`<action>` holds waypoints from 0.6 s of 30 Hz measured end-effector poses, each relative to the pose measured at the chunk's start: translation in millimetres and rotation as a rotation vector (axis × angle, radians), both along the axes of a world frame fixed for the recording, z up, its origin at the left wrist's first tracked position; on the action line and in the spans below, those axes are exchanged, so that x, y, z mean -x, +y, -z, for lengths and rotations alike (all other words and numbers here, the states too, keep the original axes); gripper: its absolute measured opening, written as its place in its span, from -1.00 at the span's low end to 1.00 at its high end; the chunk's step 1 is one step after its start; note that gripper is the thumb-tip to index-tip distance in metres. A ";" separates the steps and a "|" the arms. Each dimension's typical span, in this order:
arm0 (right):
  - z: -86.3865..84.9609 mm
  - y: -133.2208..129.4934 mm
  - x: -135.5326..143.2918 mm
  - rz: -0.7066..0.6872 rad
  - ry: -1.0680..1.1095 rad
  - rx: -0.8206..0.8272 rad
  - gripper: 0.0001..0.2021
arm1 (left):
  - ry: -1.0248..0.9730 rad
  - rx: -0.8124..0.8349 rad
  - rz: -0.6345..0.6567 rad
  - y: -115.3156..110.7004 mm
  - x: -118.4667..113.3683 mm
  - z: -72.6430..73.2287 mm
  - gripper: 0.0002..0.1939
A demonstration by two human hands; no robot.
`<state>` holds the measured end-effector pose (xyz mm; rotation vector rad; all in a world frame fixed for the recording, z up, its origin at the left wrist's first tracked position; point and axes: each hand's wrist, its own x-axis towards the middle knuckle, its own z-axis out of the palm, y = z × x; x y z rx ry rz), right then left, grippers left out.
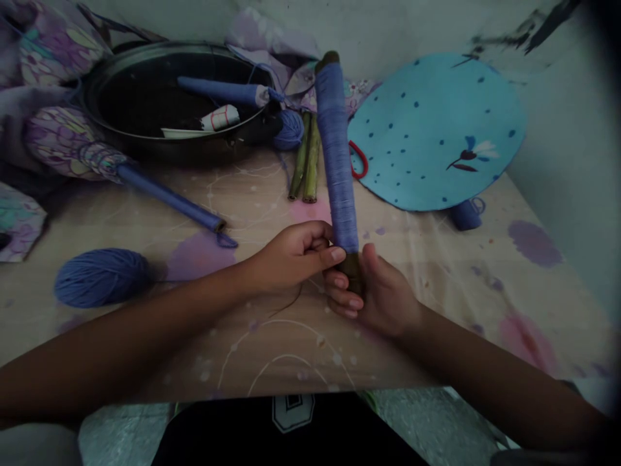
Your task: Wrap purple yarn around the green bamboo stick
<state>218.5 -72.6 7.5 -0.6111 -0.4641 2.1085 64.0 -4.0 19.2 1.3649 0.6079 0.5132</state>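
A thick stick wrapped in blue yarn (337, 142) stands tilted in front of me, its bare dark ends showing at top and bottom. My right hand (383, 291) is closed around the bare lower end, fingers curled behind and under it. My left hand (305, 255) pinches the yarn at the lower edge of the winding, with the thumb pressed near the stick. On the left of the table lies a ball of blue yarn (101, 277); a strand runs from it toward my left forearm and passes out of sight behind it.
A black pan (160, 139) at the back left holds a blue-wrapped stick (223, 90). Another wrapped stick (169, 194) lies before it. Green stalks (310, 162), a smaller yarn ball (290, 129), red-handled scissors (359, 160) and a turquoise oval mat (436, 129) sit farther back.
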 end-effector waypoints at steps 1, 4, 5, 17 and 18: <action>0.6 -0.7 0.5 0.010 -0.014 -0.005 -0.73 | 0.008 -0.024 0.000 -0.6 -0.6 1.4 -0.76; 2.1 -1.2 1.9 0.034 -0.054 -0.005 -0.75 | 0.012 -0.073 -0.008 -1.1 -1.8 4.0 -0.76; 2.2 -0.8 2.2 0.043 -0.068 -0.004 -0.73 | 0.015 -0.083 -0.008 -0.8 -2.1 4.1 -0.77; 0.6 12.1 -1.7 0.239 -0.169 0.064 -0.69 | 0.323 -0.345 -0.027 6.1 -0.2 -18.3 -0.54; 0.1 14.1 -3.1 0.266 -0.147 0.074 -0.70 | 0.362 -0.383 -0.014 6.5 1.2 -21.9 -0.54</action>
